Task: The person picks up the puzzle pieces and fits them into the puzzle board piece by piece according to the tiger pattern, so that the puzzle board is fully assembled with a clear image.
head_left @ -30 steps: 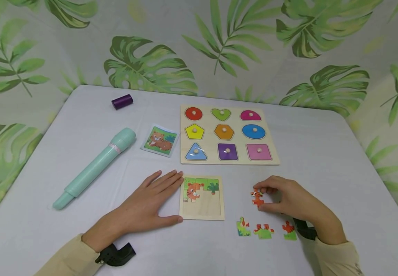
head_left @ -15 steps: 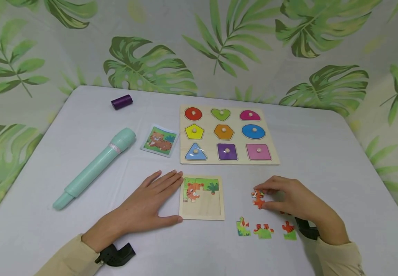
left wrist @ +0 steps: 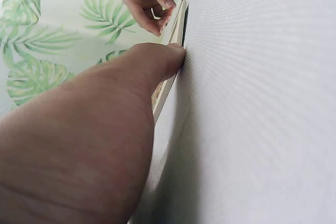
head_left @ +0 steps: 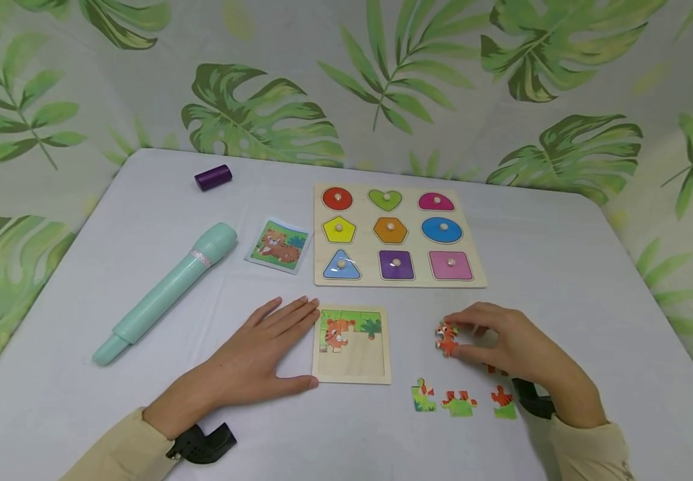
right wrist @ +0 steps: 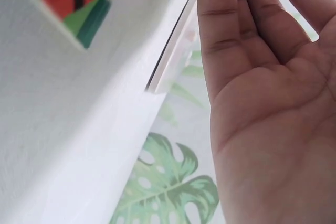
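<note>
In the head view my left hand [head_left: 256, 361] lies flat with fingers spread, its fingertips and thumb tip at the left edge of a wooden puzzle tray [head_left: 352, 375]. Several joined pieces fill the tray's top row and left side, showing part of a tiger; bare wood shows at the lower right. My right hand [head_left: 503, 337] pinches an orange jigsaw piece [head_left: 446, 339] between thumb and fingers, to the right of the tray. In the left wrist view the left thumb [left wrist: 168, 59] touches the tray's edge. The right wrist view shows the right palm [right wrist: 273, 114], its fingertips cut off.
Several loose jigsaw pieces [head_left: 459, 403] lie below the right hand, one partly hidden by it. Behind the tray are a peg shape board [head_left: 477, 275] and a tiger picture card [head_left: 277, 245]. A mint-green tube [head_left: 166, 294] and a purple cylinder [head_left: 213, 178] lie at left.
My right hand has lifted slightly away with the orange jigsaw piece, which has turned a little in the fingers. More of the piece under the hand shows. My left hand has stayed still.
</note>
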`<state>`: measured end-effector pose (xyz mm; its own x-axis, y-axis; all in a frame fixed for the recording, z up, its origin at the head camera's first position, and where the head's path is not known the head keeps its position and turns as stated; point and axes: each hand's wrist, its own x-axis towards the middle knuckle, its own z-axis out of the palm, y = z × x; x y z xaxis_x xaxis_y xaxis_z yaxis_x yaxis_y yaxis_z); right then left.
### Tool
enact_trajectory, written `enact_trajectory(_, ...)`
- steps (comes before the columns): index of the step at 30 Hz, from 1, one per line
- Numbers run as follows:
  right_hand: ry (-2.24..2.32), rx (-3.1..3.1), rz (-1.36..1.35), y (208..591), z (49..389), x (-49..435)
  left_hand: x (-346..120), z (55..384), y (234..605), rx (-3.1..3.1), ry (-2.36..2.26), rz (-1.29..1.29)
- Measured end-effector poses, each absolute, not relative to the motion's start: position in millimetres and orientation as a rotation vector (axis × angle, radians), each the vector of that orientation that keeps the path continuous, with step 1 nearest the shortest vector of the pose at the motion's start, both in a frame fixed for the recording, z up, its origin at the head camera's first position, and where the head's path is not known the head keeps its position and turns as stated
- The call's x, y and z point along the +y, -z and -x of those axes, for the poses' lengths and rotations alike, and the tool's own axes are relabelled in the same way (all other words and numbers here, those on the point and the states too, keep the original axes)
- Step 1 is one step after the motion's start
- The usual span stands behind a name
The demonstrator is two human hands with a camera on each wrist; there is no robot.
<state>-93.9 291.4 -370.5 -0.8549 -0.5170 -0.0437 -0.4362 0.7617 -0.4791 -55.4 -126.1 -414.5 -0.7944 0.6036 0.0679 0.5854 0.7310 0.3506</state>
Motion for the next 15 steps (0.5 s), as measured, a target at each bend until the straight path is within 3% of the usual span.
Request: enact_trajectory(15, 0.616, 2.818, 0.876, 360, 101, 274, -126, 56, 413, 2.867, -0.572, -0.981)
